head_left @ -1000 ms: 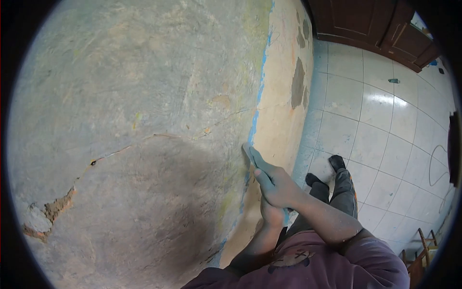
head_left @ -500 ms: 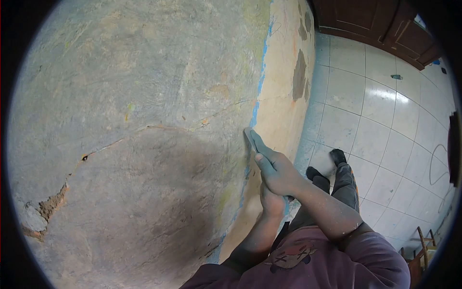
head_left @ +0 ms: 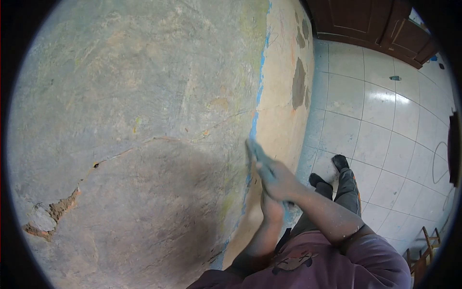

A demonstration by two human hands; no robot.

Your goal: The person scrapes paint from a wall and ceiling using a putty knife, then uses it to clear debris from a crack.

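Note:
My right hand [head_left: 281,182] is closed around what looks like a scraper [head_left: 249,148], its fingers stretched forward along the thin flat blade. Below it, my left hand [head_left: 273,208] is wrapped around the lower end, mostly covered by the right hand and wrist. The blade tip meets the wall [head_left: 144,106] at the ragged blue paint strip [head_left: 260,79], where grey bare plaster borders a cream painted band [head_left: 279,96]. Bluish dust coats both hands. Motion blurs the blade and fingers, and the handle is hidden in the grip.
A crack [head_left: 159,138] runs across the wall to a broken hole [head_left: 48,216] at lower left. Pale floor tiles [head_left: 380,135] lie right, dusted blue along the wall. My feet [head_left: 340,163] stand there. Brown wooden doors [head_left: 356,24] are beyond; a wooden chair [head_left: 423,255] is at lower right.
The view has shifted slightly, so the wall and floor sit lower in the picture. Both hands and the scraper stay at the blue strip, now more blurred by motion.

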